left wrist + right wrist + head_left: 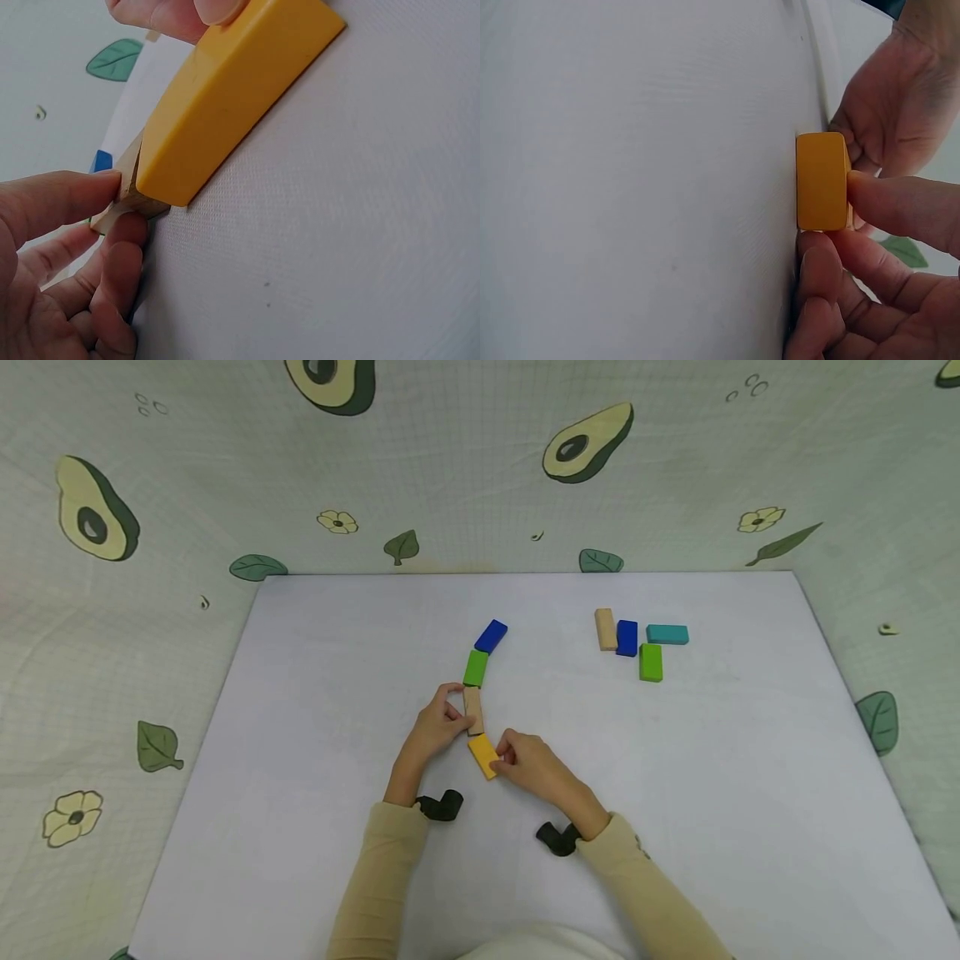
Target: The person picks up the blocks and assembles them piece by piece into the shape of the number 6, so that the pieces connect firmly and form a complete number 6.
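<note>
Four-sided wooden toy blocks form a slightly curved line on the white table: a blue block [491,636] at the far end, then a green block [476,668], a plain wood block [473,710] and a yellow block [483,756] nearest me. My left hand [437,724] holds the plain block from its left side, thumb by the near end and index finger by the far end. The yellow block's near end is pinched by my right hand [534,766]. In the left wrist view, the yellow block [225,105] meets the plain block [127,187] at an angle.
To the back right lie a second plain block [606,629], a second blue block [627,638], a teal block [667,634] and a second green block [651,662], close together. Avocado-patterned cloth [465,460] surrounds the white table [300,693].
</note>
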### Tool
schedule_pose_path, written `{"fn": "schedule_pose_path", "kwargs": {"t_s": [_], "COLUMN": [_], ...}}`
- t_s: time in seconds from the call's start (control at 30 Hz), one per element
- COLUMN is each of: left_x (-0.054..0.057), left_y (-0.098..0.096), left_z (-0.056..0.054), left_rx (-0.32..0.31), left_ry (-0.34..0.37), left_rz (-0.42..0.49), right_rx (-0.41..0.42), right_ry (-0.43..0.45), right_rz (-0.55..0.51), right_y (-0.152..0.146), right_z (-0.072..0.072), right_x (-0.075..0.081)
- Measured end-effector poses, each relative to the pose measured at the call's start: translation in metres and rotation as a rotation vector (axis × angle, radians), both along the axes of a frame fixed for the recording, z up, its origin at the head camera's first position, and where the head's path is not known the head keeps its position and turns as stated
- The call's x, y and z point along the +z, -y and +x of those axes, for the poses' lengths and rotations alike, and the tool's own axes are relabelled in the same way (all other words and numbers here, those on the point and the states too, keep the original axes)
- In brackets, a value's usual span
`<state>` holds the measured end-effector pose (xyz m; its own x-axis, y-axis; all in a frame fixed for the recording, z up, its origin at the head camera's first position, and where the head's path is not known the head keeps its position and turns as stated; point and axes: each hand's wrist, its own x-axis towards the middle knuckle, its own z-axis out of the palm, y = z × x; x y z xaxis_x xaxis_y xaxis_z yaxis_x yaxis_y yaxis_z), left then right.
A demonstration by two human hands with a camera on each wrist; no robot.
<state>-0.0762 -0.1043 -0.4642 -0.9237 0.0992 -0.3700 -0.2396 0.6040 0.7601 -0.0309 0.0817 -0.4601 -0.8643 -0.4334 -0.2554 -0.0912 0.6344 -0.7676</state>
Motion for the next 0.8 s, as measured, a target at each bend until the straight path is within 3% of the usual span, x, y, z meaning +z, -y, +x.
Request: {"fn": "schedule_pose_path", "kwargs": {"t_s": [0.8], "left_x": [0.0007], "left_y": [0.0014], "left_z": [-0.0006], "left_rx": [-0.014], "left_ry": [0.007], "left_rz": [-0.014], "right_rx": [-0.05], "right_ry": [0.038], "right_rz": [-0.028], "right_y": [-0.0051], "right_z": [-0.004], "right_x": [0.0009]}}
